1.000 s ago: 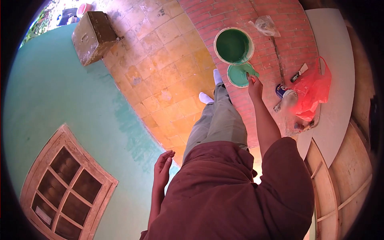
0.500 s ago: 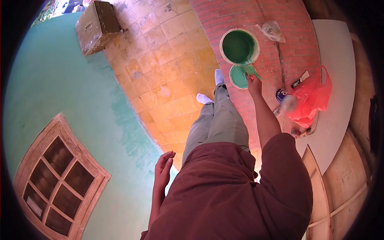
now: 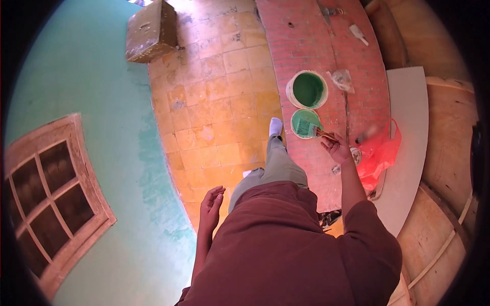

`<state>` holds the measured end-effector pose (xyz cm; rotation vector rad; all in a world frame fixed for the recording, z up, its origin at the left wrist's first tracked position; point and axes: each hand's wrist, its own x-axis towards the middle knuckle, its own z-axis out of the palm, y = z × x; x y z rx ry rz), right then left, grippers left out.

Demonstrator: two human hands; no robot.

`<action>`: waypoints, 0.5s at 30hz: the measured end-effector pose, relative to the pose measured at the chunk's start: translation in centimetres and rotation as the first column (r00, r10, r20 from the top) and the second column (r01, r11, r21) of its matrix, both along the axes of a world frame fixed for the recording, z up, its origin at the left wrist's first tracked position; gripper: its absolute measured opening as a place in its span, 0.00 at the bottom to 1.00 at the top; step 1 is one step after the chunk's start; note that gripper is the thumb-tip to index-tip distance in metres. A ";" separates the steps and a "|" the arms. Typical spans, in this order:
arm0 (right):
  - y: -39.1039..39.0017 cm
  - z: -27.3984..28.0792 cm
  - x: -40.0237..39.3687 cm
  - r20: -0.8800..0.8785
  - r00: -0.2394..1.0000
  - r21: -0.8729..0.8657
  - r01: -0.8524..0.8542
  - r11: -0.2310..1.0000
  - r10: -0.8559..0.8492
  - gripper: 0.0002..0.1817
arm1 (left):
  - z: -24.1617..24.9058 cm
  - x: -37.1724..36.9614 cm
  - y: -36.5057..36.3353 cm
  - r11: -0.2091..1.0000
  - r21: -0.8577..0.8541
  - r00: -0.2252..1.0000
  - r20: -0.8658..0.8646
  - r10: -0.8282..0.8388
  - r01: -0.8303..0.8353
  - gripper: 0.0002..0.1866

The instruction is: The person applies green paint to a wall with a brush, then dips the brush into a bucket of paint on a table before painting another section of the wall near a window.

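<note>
Over brick paving, right hand (image 3: 338, 149) grips paintbrush (image 3: 312, 130); left hand (image 3: 212, 203) hangs open.

The right hand (image 3: 338, 149) is hanging over the red brick floor (image 3: 301, 46), hemmed in ahead by the small green paint lid (image 3: 306, 124) and the paint bucket (image 3: 307, 90) just beyond it, and on its right by the red plastic bag (image 3: 378, 153) lying near the white board (image 3: 408, 143). The yellow tiled floor (image 3: 214, 102) is lying open between the green wall (image 3: 76, 76) and the bricks, with only the metal box (image 3: 151, 31) sitting far up it. The left hand (image 3: 211, 206) is hanging free near that wall.
</note>
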<state>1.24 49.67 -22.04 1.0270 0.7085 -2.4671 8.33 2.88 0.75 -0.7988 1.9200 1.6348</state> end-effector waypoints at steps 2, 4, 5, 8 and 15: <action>-3.5 1.9 -0.9 -0.124 0.992 -0.114 -0.037 0.993 0.023 0.14 | -0.2 1.9 -1.4 1.000 -0.004 0.998 -0.054 0.024 -0.024 0.17; -8.0 3.6 -2.0 -0.314 0.947 -0.396 -0.061 0.916 -0.073 0.14 | -0.4 4.4 -3.0 0.999 -0.016 0.994 -0.101 0.031 -0.032 0.17; -10.5 4.5 -2.6 -0.350 0.934 -0.455 -0.101 0.885 -0.073 0.15 | -0.6 5.9 -3.8 0.998 -0.014 0.989 -0.133 0.056 -0.059 0.17; -19.6 8.8 -4.2 -0.468 0.877 -0.560 -0.202 0.804 -0.106 0.15 | -0.6 11.6 -6.4 0.987 -0.007 0.967 -0.200 0.158 -0.162 0.17; -42.7 20.9 -2.2 -0.631 0.776 -0.695 -0.567 0.442 0.003 0.14 | 0.4 29.6 -11.5 0.824 -0.133 0.815 -0.299 0.496 -0.550 0.18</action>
